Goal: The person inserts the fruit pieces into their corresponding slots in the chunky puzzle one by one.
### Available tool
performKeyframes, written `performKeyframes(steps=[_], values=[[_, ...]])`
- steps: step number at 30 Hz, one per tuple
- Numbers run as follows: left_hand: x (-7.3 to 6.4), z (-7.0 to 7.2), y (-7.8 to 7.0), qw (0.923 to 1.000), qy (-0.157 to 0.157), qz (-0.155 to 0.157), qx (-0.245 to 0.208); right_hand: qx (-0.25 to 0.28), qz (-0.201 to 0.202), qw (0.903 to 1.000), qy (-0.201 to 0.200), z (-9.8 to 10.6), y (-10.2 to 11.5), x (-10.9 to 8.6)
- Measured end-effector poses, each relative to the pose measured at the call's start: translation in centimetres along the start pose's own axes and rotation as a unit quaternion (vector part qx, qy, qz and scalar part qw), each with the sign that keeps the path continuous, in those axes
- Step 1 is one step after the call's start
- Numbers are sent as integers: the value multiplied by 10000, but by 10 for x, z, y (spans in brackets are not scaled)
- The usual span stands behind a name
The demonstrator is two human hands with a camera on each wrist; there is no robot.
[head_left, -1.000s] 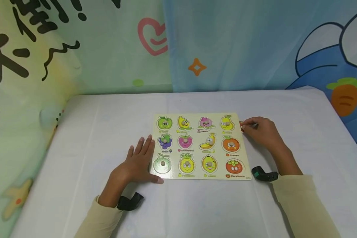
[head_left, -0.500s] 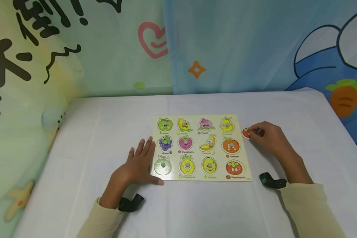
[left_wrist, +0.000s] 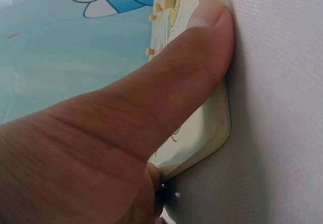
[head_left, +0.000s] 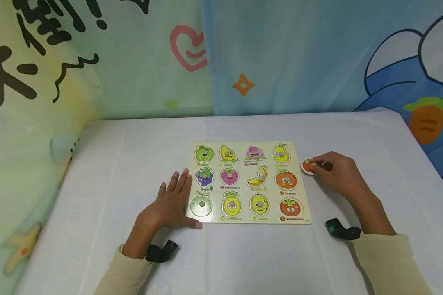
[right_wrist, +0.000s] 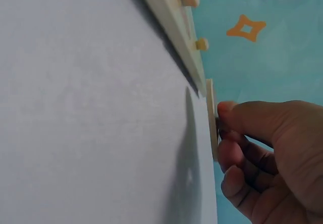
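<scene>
A cream wooden fruit puzzle board [head_left: 246,200] lies on the white table, its knobbed fruit pieces seated in rows. My left hand [head_left: 166,209] rests flat at the board's left side, fingers straight and spread along the edge. In the left wrist view the thumb [left_wrist: 166,77] lies along the board's front edge. Just off the board's right edge, my right hand [head_left: 337,172] pinches a red-orange persimmon puzzle piece [head_left: 305,167] by its knob. The right wrist view shows this piece [right_wrist: 211,120] edge-on, raised over the cloth. The printed persimmon spot [head_left: 290,207] at the board's lower right has no knob.
White cloth [head_left: 258,258] covers the table on all sides of the board. Behind it hangs a cartoon-printed backdrop [head_left: 299,53]. Black camera mounts [head_left: 161,250] sit at both wrists.
My right hand has drawn back to the right and slightly toward me with the persimmon piece, bringing more of it into sight. The left hand and the board have stayed put.
</scene>
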State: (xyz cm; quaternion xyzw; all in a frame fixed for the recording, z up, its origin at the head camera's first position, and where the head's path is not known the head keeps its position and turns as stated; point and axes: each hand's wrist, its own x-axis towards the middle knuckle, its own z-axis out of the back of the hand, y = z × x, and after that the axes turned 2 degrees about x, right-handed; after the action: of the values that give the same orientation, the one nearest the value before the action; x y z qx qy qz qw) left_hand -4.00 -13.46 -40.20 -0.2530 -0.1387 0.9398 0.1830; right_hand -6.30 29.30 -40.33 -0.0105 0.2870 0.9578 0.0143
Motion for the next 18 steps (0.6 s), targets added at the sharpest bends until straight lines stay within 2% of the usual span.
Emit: performKeyframes(steps=[4,8,13,18], values=[[0,0,1,10000,-12,12,-4,147,19,9998,99,2,0,-6],[1,0,0,10000,-10,-1,-24,525,82,9974,479,2,1,-13],[0,2,-1,10000,14,19,-60,1142,178,9871,1110,-3,6,-22],[0,2,-1,10000,47,26,-54,1462,192,9774,1518,-8,15,-30]])
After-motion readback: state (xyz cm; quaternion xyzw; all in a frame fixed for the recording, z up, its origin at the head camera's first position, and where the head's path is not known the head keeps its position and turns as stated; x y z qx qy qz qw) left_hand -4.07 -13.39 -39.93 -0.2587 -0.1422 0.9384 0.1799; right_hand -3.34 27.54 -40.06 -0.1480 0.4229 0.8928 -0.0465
